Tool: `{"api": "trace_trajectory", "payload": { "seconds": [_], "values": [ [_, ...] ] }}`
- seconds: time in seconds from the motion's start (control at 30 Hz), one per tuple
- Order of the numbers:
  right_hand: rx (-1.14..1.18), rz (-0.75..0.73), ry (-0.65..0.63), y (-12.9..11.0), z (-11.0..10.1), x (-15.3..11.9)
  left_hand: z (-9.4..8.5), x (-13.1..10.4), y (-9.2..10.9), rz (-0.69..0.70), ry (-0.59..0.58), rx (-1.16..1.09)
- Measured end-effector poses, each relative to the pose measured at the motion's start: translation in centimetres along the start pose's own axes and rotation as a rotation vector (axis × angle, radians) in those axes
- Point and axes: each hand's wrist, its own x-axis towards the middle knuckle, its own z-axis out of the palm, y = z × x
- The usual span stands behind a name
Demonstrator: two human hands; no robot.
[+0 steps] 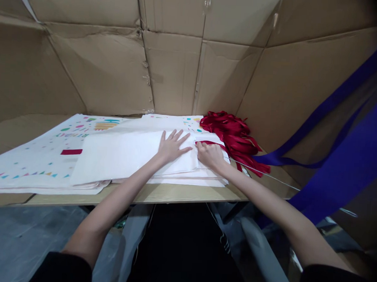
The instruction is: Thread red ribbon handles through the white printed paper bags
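My left hand lies flat with its fingers spread on a folded white sheet, which could be paper or cloth. Close beside it, at the sheet's right end, my right hand is closed. Its fingertips pinch a strip of red ribbon against the white surface; part of the strip is hidden under the fingers. A heap of shiny red ribbons lies just behind and to the right of that hand. At the left end of the folded sheet a short red ribbon piece sticks out.
Printed white sheets with coloured party motifs are stacked at the left of the wooden table. Cardboard walls enclose the back and sides. Wide blue straps hang at the right, and a thin white cord runs near my right forearm.
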Motion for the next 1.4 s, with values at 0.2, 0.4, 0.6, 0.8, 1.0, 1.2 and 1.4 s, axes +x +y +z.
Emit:
{"api": "trace_trajectory", "payload": {
  "seconds": [0.2, 0.4, 0.6, 0.8, 1.0, 1.2, 1.4],
  "values": [
    [-0.026, -0.010, 0.007, 0.0, -0.1, -0.1, 0.1, 0.0, 0.0, 0.008, 0.008, -0.002],
    [-0.054, 0.027, -0.002, -0.2, -0.5, -0.3, 0.0, 0.0, 0.1, -0.003, 0.009, -0.009],
    [-0.041, 0.030, 0.029, 0.2, 0.0, -0.3, 0.1, 0.0, 0.1, -0.006, 0.012, -0.009],
    [-0.054, 0.065, 0.065, 0.6, 0.2, -0.6, 0.1, 0.0, 0.0, 0.003, 0.004, -0.017],
    [-0.058, 0.081, 0.070, 0.9, 0.1, -0.9, 0.0, 0.0, 0.0, 0.004, -0.001, -0.022],
    [-0.043, 0.117, 0.042, 0.6, -0.9, -1.2, 0.1, 0.1, 0.0, 0.002, -0.007, -0.025],
    [-0.036, 0.179, 0.043, 0.6, -1.2, -1.2, 0.0, 0.1, 0.2, -0.016, -0.007, -0.019]
  ]
}}
